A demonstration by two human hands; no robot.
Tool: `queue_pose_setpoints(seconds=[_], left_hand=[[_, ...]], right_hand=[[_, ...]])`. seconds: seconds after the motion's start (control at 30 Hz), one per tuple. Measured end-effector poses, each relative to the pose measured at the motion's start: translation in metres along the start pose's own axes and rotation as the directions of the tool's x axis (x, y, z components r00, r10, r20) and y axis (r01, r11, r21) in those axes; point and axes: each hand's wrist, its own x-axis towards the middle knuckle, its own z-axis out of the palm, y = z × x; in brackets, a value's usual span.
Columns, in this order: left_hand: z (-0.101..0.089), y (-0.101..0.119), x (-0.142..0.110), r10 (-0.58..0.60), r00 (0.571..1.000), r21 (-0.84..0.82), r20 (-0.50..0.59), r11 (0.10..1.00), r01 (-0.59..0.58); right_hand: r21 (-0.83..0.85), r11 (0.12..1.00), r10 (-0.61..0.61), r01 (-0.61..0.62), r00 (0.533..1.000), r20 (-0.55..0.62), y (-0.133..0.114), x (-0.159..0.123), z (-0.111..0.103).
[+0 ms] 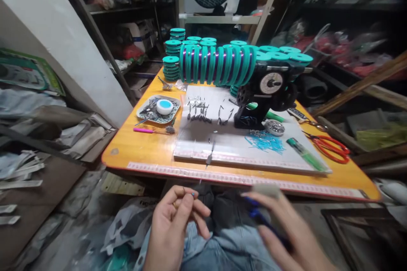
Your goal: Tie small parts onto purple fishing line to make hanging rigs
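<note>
Blue shows at the fingertips of the left hand [178, 216], where thumb and forefinger pinch a tiny bright-blue piece [193, 194], held just short of the surface's near edge. The right hand [288, 220], level with it and well apart, curls around a slim dark-blue-handled tool [253, 211]; motion blur hides the tool's tip, and the two do not touch.

Beyond the hands, a flat pale-grey board [190, 146] lies on the yellow wooden surface [122, 152]. One slender dark piece with a thin wire end [209, 159] lies on it just past the left hand. Farther ahead, a row of similar small black pieces [199, 114] and a separate pair [225, 115] suggest several are made up, though whether they are finished I cannot tell.

Much seems left: ahead of the right hand, a loose heap of thin light-blue strips [267, 142] sits next to a round dish of small silvery metal parts [274, 128], both well stocked. The piece in the left hand looks partway through handling.
</note>
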Motion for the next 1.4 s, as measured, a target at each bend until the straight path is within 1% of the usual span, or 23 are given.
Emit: queue_pose_setpoints(seconds=[0.07,0.13,0.27,0.37,0.43,0.5,0.53,0.57,0.63,0.67,0.7,0.73,0.77,0.8,0.83,0.87,0.97,1.0,1.03,1.1,1.2,1.3,1.4], left_hand=[[0.000,0.000,-0.001,0.039,0.999,0.048,-0.026,0.998,-0.038],[-0.001,0.000,-0.002,0.077,0.995,0.074,-0.063,0.995,-0.072],[0.000,0.003,-0.004,0.151,0.979,0.110,-0.134,0.984,-0.137],[0.001,0.003,-0.004,0.150,0.979,0.099,-0.136,0.986,-0.137],[0.003,0.000,-0.004,0.147,0.982,0.066,-0.120,0.988,-0.140],[0.005,-0.003,-0.004,0.174,0.980,-0.036,-0.092,0.983,-0.178],[0.007,-0.005,-0.004,0.181,0.982,-0.124,-0.061,0.975,-0.187],[0.008,-0.006,-0.004,0.177,0.984,-0.226,-0.020,0.958,-0.177],[0.011,-0.007,-0.005,0.151,0.986,-0.415,0.074,0.904,-0.107],[0.012,-0.006,-0.006,0.133,0.985,-0.478,0.105,0.876,-0.068],[0.012,-0.006,-0.006,0.120,0.986,-0.520,0.115,0.853,-0.043],[0.012,-0.005,-0.007,0.117,0.987,-0.546,0.109,0.837,-0.039],[0.012,-0.004,-0.007,0.118,0.988,-0.559,0.095,0.828,-0.045],[0.011,-0.003,-0.007,0.120,0.989,-0.563,0.081,0.825,-0.054],[0.011,-0.002,-0.006,0.125,0.990,-0.560,0.068,0.826,-0.066],[0.010,-0.002,-0.005,0.129,0.990,-0.554,0.057,0.829,-0.076],[0.007,-0.002,-0.003,0.131,0.991,-0.531,0.024,0.842,-0.099],[0.006,-0.003,-0.002,0.131,0.991,-0.522,0.011,0.846,-0.106],[0.005,-0.004,-0.001,0.131,0.991,-0.514,0.001,0.851,-0.112],[0.004,-0.006,0.001,0.135,0.991,-0.499,-0.012,0.858,-0.123],[0.004,-0.008,0.003,0.135,0.991,-0.489,-0.007,0.864,-0.121],[0.005,-0.008,0.003,0.127,0.992,-0.505,-0.001,0.856,-0.110],[0.009,-0.005,0.000,0.066,0.998,-0.579,-0.010,0.813,-0.059]], right_hand=[[0.037,0.998,-0.062,0.060,0.995,0.080,-0.023,0.010,0.025],[0.070,0.994,-0.096,0.089,0.989,0.108,-0.032,0.015,0.040],[0.099,0.989,-0.122,0.111,0.986,0.116,-0.026,0.018,0.049],[0.094,0.987,-0.143,0.133,0.983,0.116,-0.019,0.017,0.052],[0.152,0.983,-0.118,0.102,0.988,0.103,-0.020,0.016,0.057],[0.311,0.949,0.006,-0.046,0.992,0.129,-0.026,0.014,0.065],[0.423,0.891,0.101,-0.167,0.980,0.174,-0.030,0.013,0.070],[0.534,0.790,0.199,-0.301,0.950,0.241,-0.036,0.012,0.075],[0.687,0.517,0.338,-0.511,0.859,0.385,-0.047,0.009,0.085],[0.725,0.394,0.375,-0.565,0.819,0.435,-0.053,0.008,0.090],[0.745,0.303,0.395,-0.594,0.790,0.469,-0.057,0.007,0.093],[0.755,0.250,0.405,-0.606,0.774,0.487,-0.059,0.006,0.096],[0.758,0.234,0.407,-0.608,0.770,0.492,-0.060,0.006,0.098],[0.756,0.257,0.405,-0.603,0.777,0.482,-0.059,0.005,0.098],[0.746,0.321,0.401,-0.584,0.797,0.451,-0.057,0.006,0.098],[0.724,0.426,0.385,-0.542,0.833,0.397,-0.053,0.006,0.097],[0.532,0.805,0.205,-0.261,0.965,0.164,-0.040,0.012,0.089],[0.447,0.882,0.115,-0.150,0.988,0.106,-0.037,0.015,0.086],[0.376,0.925,0.032,-0.058,0.997,0.073,-0.034,0.018,0.083],[0.301,0.952,-0.070,0.053,0.997,0.046,-0.032,0.023,0.079],[0.301,0.951,-0.084,0.070,0.996,0.034,-0.035,0.025,0.077],[0.372,0.924,0.057,-0.082,0.995,0.077,-0.041,0.019,0.082],[0.542,0.782,0.244,-0.306,0.952,0.186,-0.049,0.012,0.093]])
